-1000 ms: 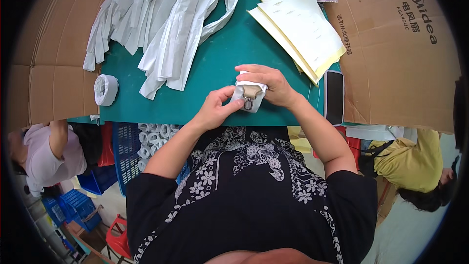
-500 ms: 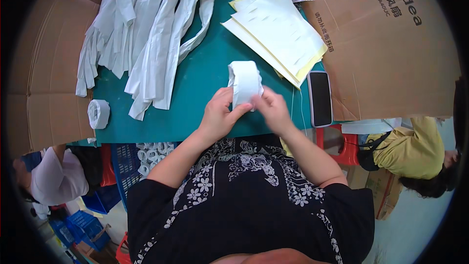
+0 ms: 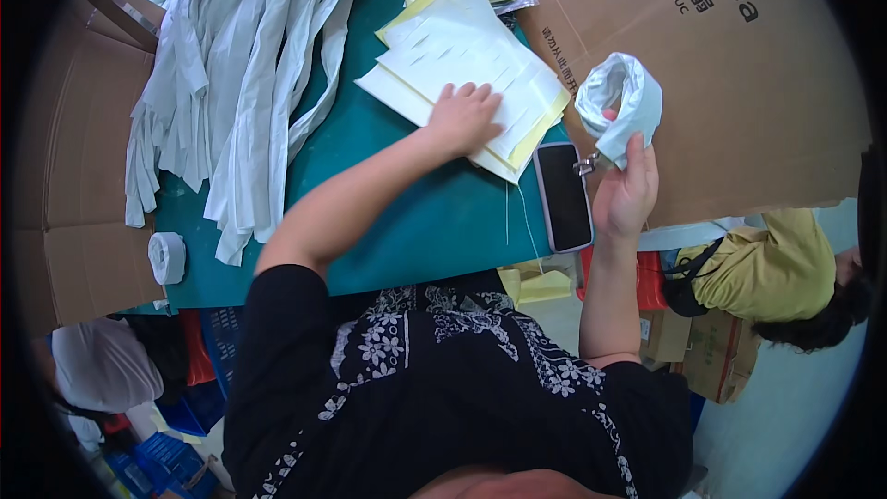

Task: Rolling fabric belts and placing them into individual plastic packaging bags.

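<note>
My right hand (image 3: 628, 187) is raised at the right, beside the phone. Its thumb is inside and its fingers outside a coiled white strip roll (image 3: 637, 102), which it grips at the lower edge. A small shiny metal piece (image 3: 587, 164) shows between that hand and the phone; what it belongs to I cannot make out. My left hand (image 3: 465, 118) lies with fingers apart on a stack of white label sheets (image 3: 517, 69) with yellow backing. It holds nothing that I can see.
Long white strips (image 3: 222, 65) drape over the green table (image 3: 370, 240) at the left. Another white roll (image 3: 167, 258) stands by the left cardboard (image 3: 78, 259). A phone (image 3: 563, 196) lies beside the sheets. A large cardboard box (image 3: 739, 120) flanks the right. Co-workers sit on both sides.
My hands have parted. The right one has carried the white roll rightward and up past the phone; the left has let go of it and reached onto the label sheets.
</note>
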Motion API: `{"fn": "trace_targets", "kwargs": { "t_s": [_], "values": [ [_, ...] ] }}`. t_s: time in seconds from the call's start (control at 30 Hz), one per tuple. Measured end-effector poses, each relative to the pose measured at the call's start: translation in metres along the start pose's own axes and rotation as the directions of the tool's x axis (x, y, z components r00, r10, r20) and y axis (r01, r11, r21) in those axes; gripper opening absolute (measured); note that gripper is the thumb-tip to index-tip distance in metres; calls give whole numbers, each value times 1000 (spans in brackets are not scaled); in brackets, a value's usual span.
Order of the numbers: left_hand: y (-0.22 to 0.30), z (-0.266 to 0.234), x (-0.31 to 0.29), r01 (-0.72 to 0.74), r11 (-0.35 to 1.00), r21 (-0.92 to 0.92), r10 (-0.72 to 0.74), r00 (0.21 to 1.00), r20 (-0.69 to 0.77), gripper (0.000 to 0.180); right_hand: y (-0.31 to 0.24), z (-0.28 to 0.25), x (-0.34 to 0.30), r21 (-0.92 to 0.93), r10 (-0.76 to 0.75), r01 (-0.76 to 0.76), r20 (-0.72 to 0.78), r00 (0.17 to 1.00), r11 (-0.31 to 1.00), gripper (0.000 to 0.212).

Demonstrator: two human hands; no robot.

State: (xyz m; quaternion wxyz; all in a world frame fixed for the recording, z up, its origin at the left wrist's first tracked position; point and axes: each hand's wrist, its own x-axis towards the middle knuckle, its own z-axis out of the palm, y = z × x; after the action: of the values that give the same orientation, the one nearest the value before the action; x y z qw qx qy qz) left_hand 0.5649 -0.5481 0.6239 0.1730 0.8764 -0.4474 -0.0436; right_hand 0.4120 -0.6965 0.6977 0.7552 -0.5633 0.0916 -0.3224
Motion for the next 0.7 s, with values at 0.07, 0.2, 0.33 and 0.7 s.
{"fn": "trace_targets", "kwargs": {
  "t_s": [0.07, 0.2, 0.33, 0.7],
  "values": [
    [-24, -4, -3, -90, 980, 175, 41, 963, 267, 48, 1, -12, 0, -2, 20, -20, -11, 1000, 1000, 40],
    [-99, -30, -23, -459, 883, 96, 405, 850, 336, 52, 10, -27, -1, -26, 81, -82, -44, 996, 996, 40],
    [-95, -55, -30, -511, 855, 93, 471, 839, 273, 36, 20, -20, 3, 2, 142, -142, -11, 990, 990, 39],
    [-20, -1, -43, 67, 983, -170, -72, 997, -19, 14, 43, 3, 11, -8, 159, -159, 66, 985, 987, 30]
  ]
}}
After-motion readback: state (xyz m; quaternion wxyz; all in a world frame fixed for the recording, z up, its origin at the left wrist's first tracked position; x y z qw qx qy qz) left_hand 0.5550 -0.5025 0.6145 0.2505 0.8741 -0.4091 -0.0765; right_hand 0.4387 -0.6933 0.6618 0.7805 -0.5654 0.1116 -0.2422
